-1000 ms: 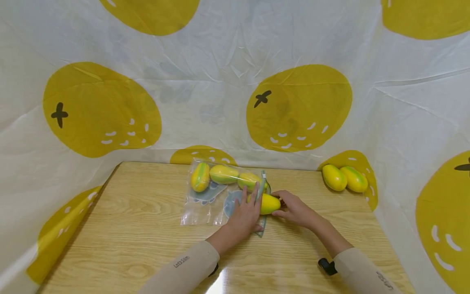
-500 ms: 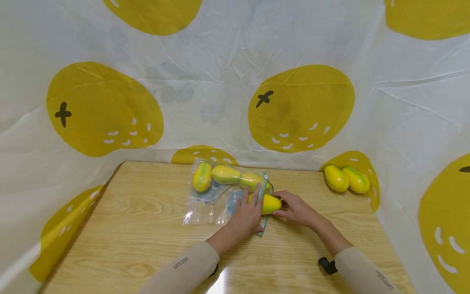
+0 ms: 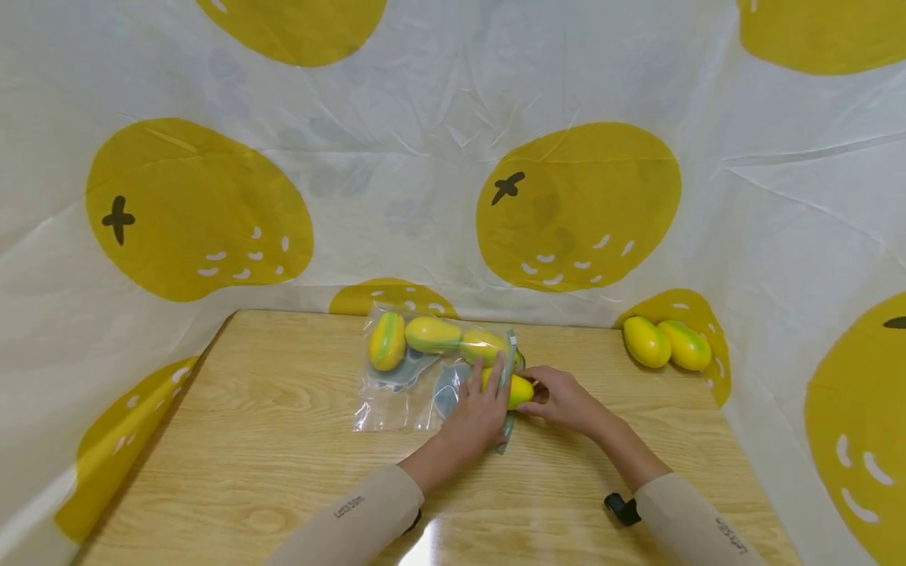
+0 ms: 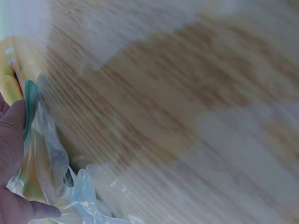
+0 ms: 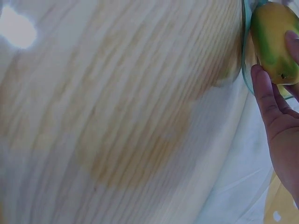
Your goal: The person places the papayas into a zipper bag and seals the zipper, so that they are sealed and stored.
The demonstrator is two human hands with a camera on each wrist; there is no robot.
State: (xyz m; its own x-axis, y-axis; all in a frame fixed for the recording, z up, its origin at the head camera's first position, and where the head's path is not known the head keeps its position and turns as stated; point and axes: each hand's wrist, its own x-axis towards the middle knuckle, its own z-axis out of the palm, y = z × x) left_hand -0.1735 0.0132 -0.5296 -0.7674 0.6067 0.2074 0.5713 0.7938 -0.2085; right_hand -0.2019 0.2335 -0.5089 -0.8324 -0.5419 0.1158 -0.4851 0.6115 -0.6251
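Note:
A clear zip bag (image 3: 396,385) lies on the wooden table (image 3: 269,464) with three yellow-green mangoes inside it along its far side. My left hand (image 3: 488,387) holds the bag's green-edged mouth (image 4: 31,105), thumb and fingers pinching the plastic (image 4: 46,177). My right hand (image 3: 546,395) grips a fourth yellow mango (image 3: 521,389) and has its left end inside the bag's mouth. In the right wrist view the mango (image 5: 275,39) sits right at the green rim (image 5: 244,51), with my fingers (image 5: 266,100) beneath it.
Two more mangoes (image 3: 665,343) lie at the table's back right against the cloth. White cloth with big yellow fruit prints (image 3: 576,204) walls in the table on three sides. A black wrist strap piece (image 3: 621,508) shows by my right sleeve.
The right hand has pushed the mango a little leftward, deeper into the bag's mouth. The left hand stays on the bag's edge.

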